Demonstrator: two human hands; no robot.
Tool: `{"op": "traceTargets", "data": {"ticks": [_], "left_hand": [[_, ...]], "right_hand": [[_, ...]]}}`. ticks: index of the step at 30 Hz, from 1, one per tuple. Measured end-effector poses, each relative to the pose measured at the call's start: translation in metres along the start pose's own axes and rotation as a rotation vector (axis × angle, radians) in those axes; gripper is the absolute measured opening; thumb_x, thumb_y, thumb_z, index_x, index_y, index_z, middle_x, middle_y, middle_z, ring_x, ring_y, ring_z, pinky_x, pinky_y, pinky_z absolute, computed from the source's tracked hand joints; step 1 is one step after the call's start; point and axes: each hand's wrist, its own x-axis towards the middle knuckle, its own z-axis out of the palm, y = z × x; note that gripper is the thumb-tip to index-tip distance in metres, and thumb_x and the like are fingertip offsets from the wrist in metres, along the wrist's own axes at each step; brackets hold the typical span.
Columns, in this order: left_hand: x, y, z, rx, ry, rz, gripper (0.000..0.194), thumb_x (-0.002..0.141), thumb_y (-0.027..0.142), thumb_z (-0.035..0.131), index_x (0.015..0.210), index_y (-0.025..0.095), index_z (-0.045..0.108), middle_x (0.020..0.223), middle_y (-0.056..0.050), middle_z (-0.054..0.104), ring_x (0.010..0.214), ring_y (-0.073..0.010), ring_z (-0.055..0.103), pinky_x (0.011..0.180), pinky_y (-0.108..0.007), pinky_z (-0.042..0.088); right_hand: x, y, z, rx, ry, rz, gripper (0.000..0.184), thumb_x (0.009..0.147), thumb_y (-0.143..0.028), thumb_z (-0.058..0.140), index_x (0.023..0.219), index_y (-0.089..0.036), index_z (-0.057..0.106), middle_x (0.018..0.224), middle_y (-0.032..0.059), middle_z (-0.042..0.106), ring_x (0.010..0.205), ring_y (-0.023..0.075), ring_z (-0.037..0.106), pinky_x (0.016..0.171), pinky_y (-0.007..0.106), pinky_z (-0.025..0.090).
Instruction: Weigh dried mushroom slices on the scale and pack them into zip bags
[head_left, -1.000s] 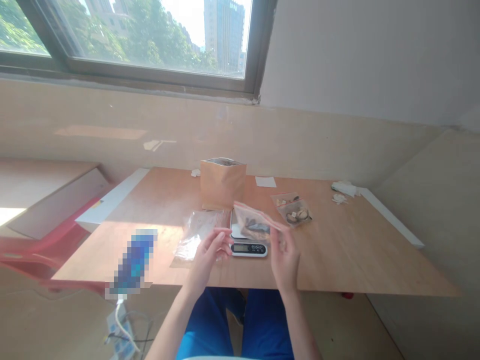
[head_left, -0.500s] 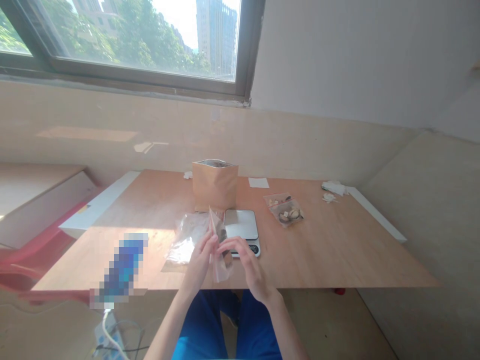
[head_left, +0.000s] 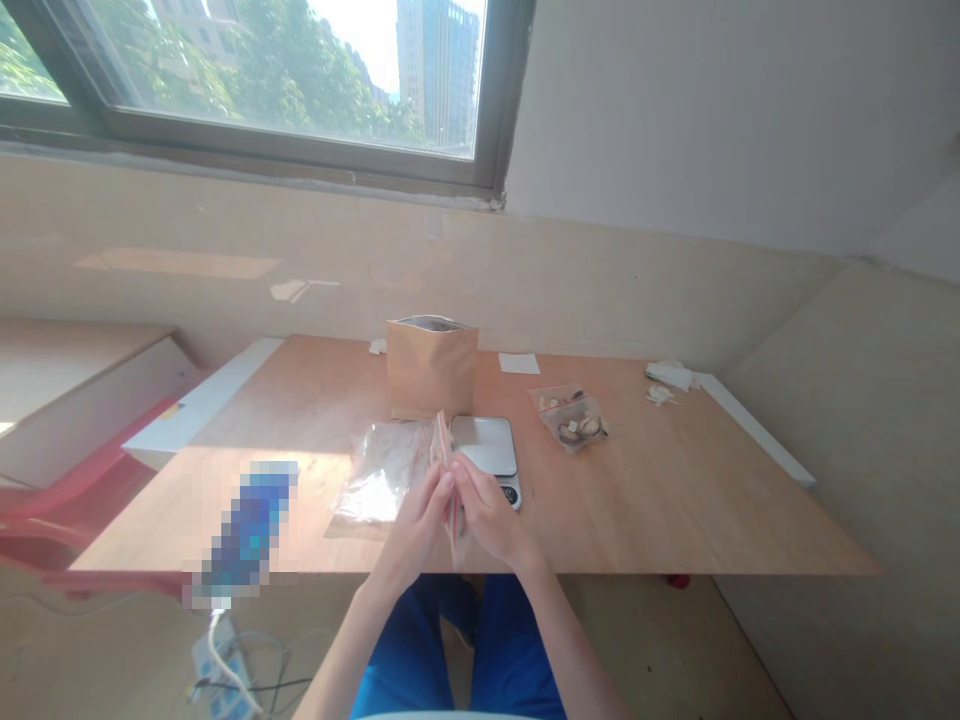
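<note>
Between my two hands a clear zip bag (head_left: 458, 545) with a red seal line is held on edge, over the table's front part. My left hand (head_left: 421, 515) pinches it from the left and my right hand (head_left: 486, 510) from the right, thumbs and fingertips close together at its seal. My fingers hide most of what is inside. Just behind my right hand lies a kitchen scale (head_left: 484, 445) with a silver plate, its display partly covered. A stack of clear plastic bags (head_left: 379, 470) lies beside my left hand.
Behind the scale stands an open brown paper pouch (head_left: 433, 370). Filled zip bags (head_left: 574, 418) lie to the right. A white paper (head_left: 519, 363) and crumpled tissues (head_left: 671, 376) are farther back. A pixelated device (head_left: 251, 530) with a white cable sits at the front left edge.
My right hand has closed in from beside the zip bag and now pinches its seal together with my left. The bag has turned more edge-on and shifted slightly right.
</note>
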Motion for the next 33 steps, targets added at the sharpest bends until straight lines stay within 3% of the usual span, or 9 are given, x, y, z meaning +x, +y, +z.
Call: {"op": "traceTargets", "data": {"ticks": [10,12,16,19,23,25,29,31,33], "left_hand": [[0.003,-0.005,0.008,-0.017,0.055,-0.008,0.039,0.078,0.054,0.040,0.058,0.020,0.039,0.053,0.004,0.033,0.051,-0.0103,0.034,0.048,-0.023,0.028],[0.004,-0.006,0.002,0.039,0.057,0.000,0.036,0.079,0.050,0.040,0.059,0.020,0.041,0.052,0.005,0.034,0.050,-0.0101,0.033,0.047,-0.023,0.027],[0.005,-0.005,-0.021,0.156,0.264,-0.026,0.034,0.081,0.043,0.038,0.056,0.020,0.034,0.048,0.006,0.032,0.047,-0.0095,0.031,0.046,-0.022,0.024],[0.006,-0.007,-0.028,0.139,0.298,-0.014,0.034,0.081,0.039,0.039,0.054,0.020,0.031,0.048,0.005,0.031,0.048,-0.0097,0.031,0.047,-0.022,0.025],[0.007,-0.018,-0.003,-0.178,0.400,0.018,0.028,0.079,0.034,0.043,0.055,0.019,0.042,0.057,0.003,0.043,0.056,-0.0108,0.042,0.056,-0.022,0.036],[0.006,-0.025,0.015,-0.430,0.421,-0.032,0.019,0.076,0.036,0.050,0.070,0.019,0.056,0.070,0.000,0.056,0.068,-0.0130,0.052,0.064,-0.024,0.041],[0.000,-0.031,0.034,-0.891,0.148,-0.175,0.042,0.080,0.048,0.045,0.112,0.023,0.054,0.102,-0.006,0.062,0.089,-0.0187,0.059,0.072,-0.029,0.047],[-0.001,-0.030,0.033,-0.943,0.109,-0.228,0.048,0.081,0.053,0.042,0.117,0.023,0.051,0.099,-0.007,0.064,0.081,-0.0184,0.062,0.061,-0.027,0.048],[0.001,-0.029,0.029,-0.902,0.144,-0.238,0.052,0.080,0.056,0.041,0.118,0.021,0.051,0.090,-0.007,0.066,0.070,-0.0172,0.062,0.049,-0.023,0.045]], "right_hand": [[0.000,0.001,-0.002,-0.149,-0.039,-0.034,0.026,0.089,-0.029,0.034,0.065,-0.020,0.036,0.059,-0.0056,0.039,0.054,0.0089,0.038,0.052,0.021,0.028],[0.001,0.007,-0.005,-0.183,0.044,-0.025,0.026,0.086,-0.027,0.037,0.061,-0.020,0.034,0.056,-0.0061,0.035,0.052,0.0084,0.033,0.050,0.021,0.025],[0.004,0.021,-0.026,-0.184,0.407,0.003,0.030,0.082,-0.027,0.040,0.058,-0.021,0.024,0.054,-0.0068,0.024,0.051,0.0082,0.025,0.048,0.021,0.021],[0.006,0.018,-0.037,-0.121,0.389,-0.040,0.029,0.084,-0.029,0.039,0.059,-0.021,0.026,0.056,-0.0065,0.025,0.052,0.0085,0.028,0.049,0.021,0.023],[0.006,-0.001,-0.032,0.011,0.263,-0.092,0.028,0.087,-0.031,0.035,0.062,-0.021,0.034,0.056,-0.0051,0.036,0.053,0.0100,0.037,0.053,0.022,0.033],[0.007,-0.006,-0.026,0.095,0.251,-0.111,0.030,0.089,-0.033,0.032,0.062,-0.022,0.035,0.056,-0.0040,0.041,0.053,0.0108,0.042,0.055,0.023,0.037],[0.005,0.002,-0.022,0.112,0.224,-0.071,0.031,0.091,-0.033,0.030,0.064,-0.021,0.040,0.059,-0.0030,0.047,0.057,0.0117,0.047,0.059,0.025,0.041],[0.003,0.007,-0.023,0.000,0.293,-0.053,0.021,0.088,-0.033,0.039,0.070,-0.021,0.044,0.066,-0.0026,0.048,0.062,0.0119,0.048,0.061,0.025,0.041],[0.000,0.006,-0.025,-0.104,0.411,-0.082,0.009,0.083,-0.029,0.049,0.082,-0.021,0.048,0.076,-0.0013,0.050,0.067,0.0121,0.049,0.065,0.025,0.043]]}}
